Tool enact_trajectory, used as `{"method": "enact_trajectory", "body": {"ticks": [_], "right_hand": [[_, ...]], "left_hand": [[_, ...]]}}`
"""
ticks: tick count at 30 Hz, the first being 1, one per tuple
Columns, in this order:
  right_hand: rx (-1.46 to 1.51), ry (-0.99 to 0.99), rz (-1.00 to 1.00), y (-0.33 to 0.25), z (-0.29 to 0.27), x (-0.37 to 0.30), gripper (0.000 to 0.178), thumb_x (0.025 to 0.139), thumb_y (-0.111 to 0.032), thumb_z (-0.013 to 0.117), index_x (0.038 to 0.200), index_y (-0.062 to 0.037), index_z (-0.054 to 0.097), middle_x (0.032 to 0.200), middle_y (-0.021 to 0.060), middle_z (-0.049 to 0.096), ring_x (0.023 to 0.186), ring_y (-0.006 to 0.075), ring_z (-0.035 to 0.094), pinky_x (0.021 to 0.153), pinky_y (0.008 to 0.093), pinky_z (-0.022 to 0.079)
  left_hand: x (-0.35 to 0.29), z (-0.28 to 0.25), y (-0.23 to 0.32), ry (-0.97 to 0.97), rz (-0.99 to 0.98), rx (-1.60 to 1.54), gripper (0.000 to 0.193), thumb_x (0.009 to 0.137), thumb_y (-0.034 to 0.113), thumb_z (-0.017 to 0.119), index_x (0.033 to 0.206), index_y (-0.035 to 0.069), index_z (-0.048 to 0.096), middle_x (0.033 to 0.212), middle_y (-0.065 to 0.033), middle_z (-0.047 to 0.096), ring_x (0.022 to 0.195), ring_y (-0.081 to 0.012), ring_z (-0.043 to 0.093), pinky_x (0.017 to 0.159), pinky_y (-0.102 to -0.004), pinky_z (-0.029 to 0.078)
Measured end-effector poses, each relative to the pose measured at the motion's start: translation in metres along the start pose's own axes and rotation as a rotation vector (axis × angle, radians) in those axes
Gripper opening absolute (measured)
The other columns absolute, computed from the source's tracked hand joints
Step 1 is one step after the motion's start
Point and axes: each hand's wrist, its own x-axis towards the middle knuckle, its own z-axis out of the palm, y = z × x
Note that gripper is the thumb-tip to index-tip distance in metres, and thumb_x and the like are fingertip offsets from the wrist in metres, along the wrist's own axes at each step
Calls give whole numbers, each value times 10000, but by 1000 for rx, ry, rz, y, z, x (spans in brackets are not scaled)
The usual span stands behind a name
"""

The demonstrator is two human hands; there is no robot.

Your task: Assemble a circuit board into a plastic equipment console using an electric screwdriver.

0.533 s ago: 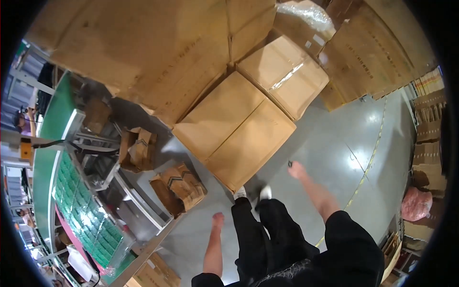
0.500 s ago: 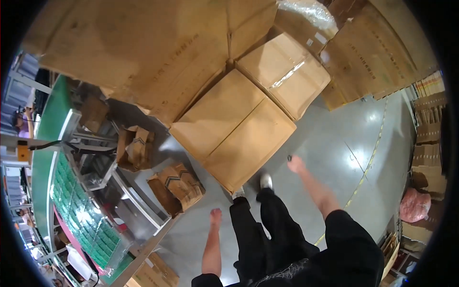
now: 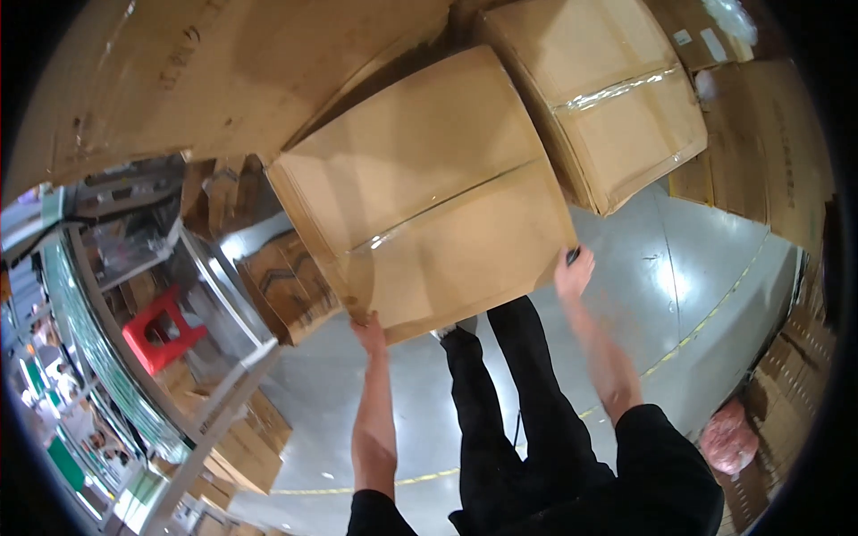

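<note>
Half a second ago both my arms hung loose over the grey floor, well short of the boxes; now they are stretched out and on the large brown cardboard box with a clear tape seam across its top (image 3: pixel 424 201). My left hand (image 3: pixel 367 332) presses against the box's near lower corner, fingers curled under the edge so far as I can see, though the fisheye bend hides how much of the palm is on it. My right hand (image 3: pixel 573 272) sits at the opposite near corner, fingers closed round the edge, a small dark thing at the fingertips that I cannot make out. The box also fills far more of the view than before, so I have stepped in and bent toward it.

It rests on the shiny grey concrete floor (image 3: pixel 679 295), touching a second taped cardboard box (image 3: pixel 608 98) behind and to the right. To my left stand a metal-framed table (image 3: pixel 228 375) and a red plastic stool (image 3: pixel 161 326).

I judge this as the start of a grip: both corners taken, box not yet lifted.
</note>
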Motion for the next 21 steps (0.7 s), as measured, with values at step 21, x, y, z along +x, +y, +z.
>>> {"method": "enact_trajectory", "body": {"ticks": [21], "right_hand": [[208,-519,-678,-236,96,209,354,927,-360,503,1143,-79,511,1034,111,599,969,243,570,878,306,416]], "left_hand": [[-146,1,-155,-745,-1144,-1095,402,938,399,412,1233,148,518,1212,-25,568,1093,-197,559,828,-424,525]]}}
